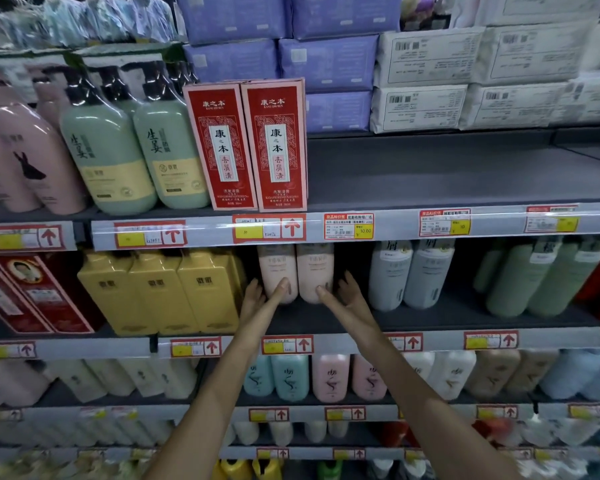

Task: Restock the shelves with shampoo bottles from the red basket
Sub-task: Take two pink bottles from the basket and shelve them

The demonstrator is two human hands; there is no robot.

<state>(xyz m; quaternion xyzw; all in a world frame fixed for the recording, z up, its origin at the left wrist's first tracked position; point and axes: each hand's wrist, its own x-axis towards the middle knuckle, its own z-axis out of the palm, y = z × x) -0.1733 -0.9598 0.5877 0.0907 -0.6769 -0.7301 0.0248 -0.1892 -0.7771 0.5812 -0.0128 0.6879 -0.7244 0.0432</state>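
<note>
Both arms (205, 403) reach in, left hand (261, 296) and right hand (347, 296) flanking the two upright pink bottles (313, 271) equally close (each grip flat-fingered, touching, clasping nothing).

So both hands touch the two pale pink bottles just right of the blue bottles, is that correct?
Not quite: in the head view, the left hand and right hand touch the pale pink bottles just right of yellow bottles, not blue.
</note>
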